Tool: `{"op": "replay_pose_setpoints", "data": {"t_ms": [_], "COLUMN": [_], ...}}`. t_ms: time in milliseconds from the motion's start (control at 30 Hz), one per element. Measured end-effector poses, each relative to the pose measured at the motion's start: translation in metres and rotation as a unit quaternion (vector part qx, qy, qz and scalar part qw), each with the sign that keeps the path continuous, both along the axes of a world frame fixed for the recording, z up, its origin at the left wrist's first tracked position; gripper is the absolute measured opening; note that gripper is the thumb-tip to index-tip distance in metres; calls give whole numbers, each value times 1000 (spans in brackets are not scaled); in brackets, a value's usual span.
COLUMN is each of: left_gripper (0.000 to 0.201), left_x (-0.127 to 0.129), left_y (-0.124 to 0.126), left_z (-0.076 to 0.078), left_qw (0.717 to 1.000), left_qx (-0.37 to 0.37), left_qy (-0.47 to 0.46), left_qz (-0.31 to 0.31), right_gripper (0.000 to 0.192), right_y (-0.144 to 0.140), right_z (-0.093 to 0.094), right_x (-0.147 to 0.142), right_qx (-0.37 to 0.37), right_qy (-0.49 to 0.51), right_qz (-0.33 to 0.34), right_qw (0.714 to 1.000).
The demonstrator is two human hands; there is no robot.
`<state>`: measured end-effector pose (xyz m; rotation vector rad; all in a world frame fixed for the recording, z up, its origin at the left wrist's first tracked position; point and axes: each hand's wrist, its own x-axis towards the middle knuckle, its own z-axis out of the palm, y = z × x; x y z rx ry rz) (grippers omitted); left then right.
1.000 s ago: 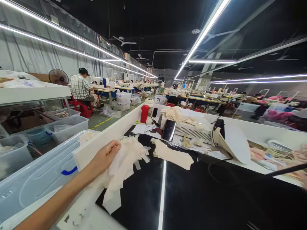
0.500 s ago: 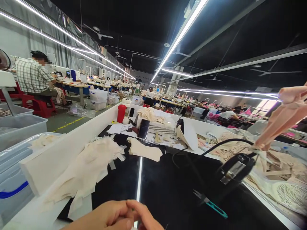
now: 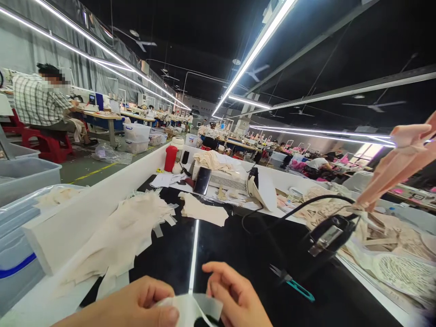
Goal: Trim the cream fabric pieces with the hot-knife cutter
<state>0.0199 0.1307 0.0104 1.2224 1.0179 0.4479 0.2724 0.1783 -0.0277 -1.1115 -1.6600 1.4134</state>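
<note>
In the head view, the left hand [image 3: 150,295] is pinching a thin pale sheet [image 3: 185,309] between thumb and fingers, above the near part of the black tabletop [image 3: 252,254]. The right hand [image 3: 235,295] is hovering at the sheet's other edge, also above the tabletop's near part, its index finger reaching out and the rest curling; whether it is gripping the sheet, I cannot tell. A pile of cream cloth [image 3: 116,231] is lying along the tabletop's left side, and a single cream piece [image 3: 202,209] is lying near its far edge. Teal scissors [image 3: 294,285] are resting on the tabletop's right part. Beyond its far edge a phone [image 3: 202,180] is leaning and a red bottle [image 3: 170,158] is standing. Peach fabric [image 3: 391,168] is hanging above the tabletop's right side. Well apart to the tabletop's left, a person in a checked shirt [image 3: 37,102] is sitting on a red stool [image 3: 51,145]
</note>
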Motion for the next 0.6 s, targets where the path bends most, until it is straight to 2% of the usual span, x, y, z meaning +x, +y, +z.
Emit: {"op": "replay_pose_setpoints", "data": {"t_ms": [133, 200, 267, 367, 433, 500, 600], "left_gripper": [57, 54, 53, 51, 52, 54, 57], "left_x": [-3, -4, -3, 1, 5, 8, 9], "left_y": [4, 5, 6, 7, 8, 9, 11], "left_z": [2, 5, 8, 7, 4, 0, -4], "left_qw": [992, 984, 978, 975, 978, 985, 994], "left_qx": [-43, -69, -86, -88, -75, -48, 4], "left_qy": [-71, -90, -110, -127, -110, -82, -43], "left_qz": [96, 134, 154, 163, 158, 141, 101], "right_gripper": [59, 58, 61, 72, 75, 72, 63], "right_y": [6, -1, -11, -24, -28, -28, -25], "right_z": [9, 11, 11, 6, 2, -1, -3], "right_x": [7, 7, 2, -12, -23, -33, -44], "right_qx": [-46, -92, -148, -214, -252, -280, -290], "right_qy": [56, 55, 53, 72, 117, 177, 231], "right_qz": [-67, -39, 22, 131, 176, 189, 166], "right_qw": [995, 993, 987, 965, 944, 924, 914]}}
